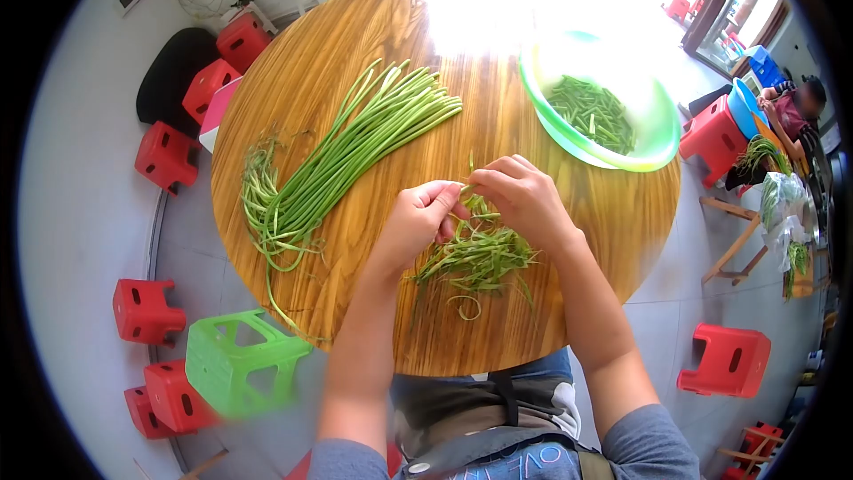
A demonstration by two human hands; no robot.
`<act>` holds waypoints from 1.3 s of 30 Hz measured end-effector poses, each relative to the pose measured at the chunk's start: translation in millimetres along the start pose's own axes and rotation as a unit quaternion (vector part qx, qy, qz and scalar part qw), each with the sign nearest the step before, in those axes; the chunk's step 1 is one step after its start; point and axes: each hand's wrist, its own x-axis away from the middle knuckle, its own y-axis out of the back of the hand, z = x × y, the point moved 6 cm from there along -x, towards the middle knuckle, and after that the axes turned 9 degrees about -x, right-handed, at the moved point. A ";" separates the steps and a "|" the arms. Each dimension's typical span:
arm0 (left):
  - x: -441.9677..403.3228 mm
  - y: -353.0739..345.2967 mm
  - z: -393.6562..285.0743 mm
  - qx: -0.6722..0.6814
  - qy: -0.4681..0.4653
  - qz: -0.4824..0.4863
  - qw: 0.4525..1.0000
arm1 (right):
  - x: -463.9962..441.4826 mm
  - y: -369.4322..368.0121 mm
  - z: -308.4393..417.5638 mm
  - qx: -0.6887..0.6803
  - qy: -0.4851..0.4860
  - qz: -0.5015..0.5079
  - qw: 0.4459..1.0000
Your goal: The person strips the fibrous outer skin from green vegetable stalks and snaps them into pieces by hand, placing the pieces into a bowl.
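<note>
My left hand [419, 220] and my right hand [522, 197] meet over the table, fingertips pinched together on a short piece of garlic scape [470, 162]. Most of that piece is hidden by my fingers. Just below them lies a loose heap of green trimmings [480, 260]. To the left, a bundle of long garlic scapes [351, 156] is spread out, its thin, curled ends toward the left edge. A pale green plastic basin [539, 111] at the far right holds many short cut pieces [591, 116].
The round wooden table [373, 302] fills the middle. Red stools [164, 158] and a green stool [235, 360] stand at left, another red stool [724, 360] at right. A person [791, 116] sits at the far right near a blue basin [745, 107] and bagged greens.
</note>
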 end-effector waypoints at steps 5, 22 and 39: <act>1.1 8.4 -4.7 -0.176 -0.038 -0.070 0.981 | 3.2 -8.9 1.1 0.028 0.002 0.056 0.998; 2.5 -2.7 5.1 -0.089 -0.022 -0.176 0.980 | 9.0 -27.2 8.0 0.033 -0.050 -0.079 0.995; 23.7 -20.5 -24.8 -0.362 -0.242 -0.300 0.849 | 23.0 -55.9 -23.2 -0.649 -0.395 -0.152 0.632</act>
